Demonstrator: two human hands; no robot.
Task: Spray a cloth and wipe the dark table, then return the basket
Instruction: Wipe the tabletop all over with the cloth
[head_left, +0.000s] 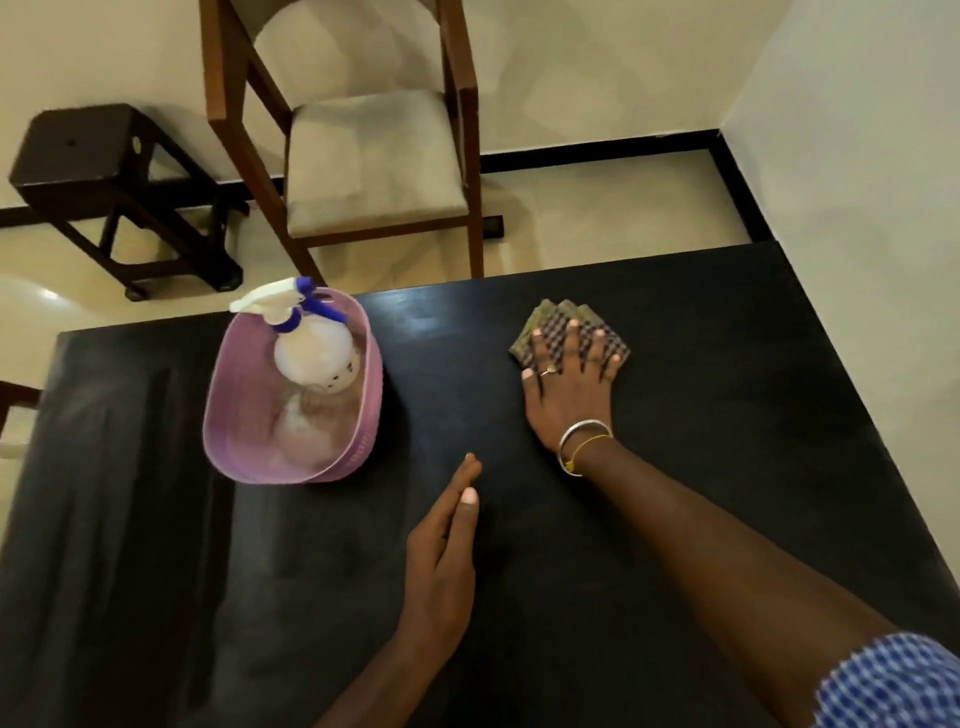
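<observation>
Right hand (569, 387) is pressing flat, fingers spread, on the soft folded cloth (558, 325), which is likely gripping best under the palm; left hand (441, 566) is hovering empty.

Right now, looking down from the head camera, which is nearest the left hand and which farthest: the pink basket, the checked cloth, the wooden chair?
From the left hand:
1. Pink basket, just to its left on the dark table.
2. Checked cloth, ahead and right, under the right hand.
3. Wooden chair, beyond the table's far edge.

folded checked cloth (558, 325) flat on dark table (727, 415)
</observation>
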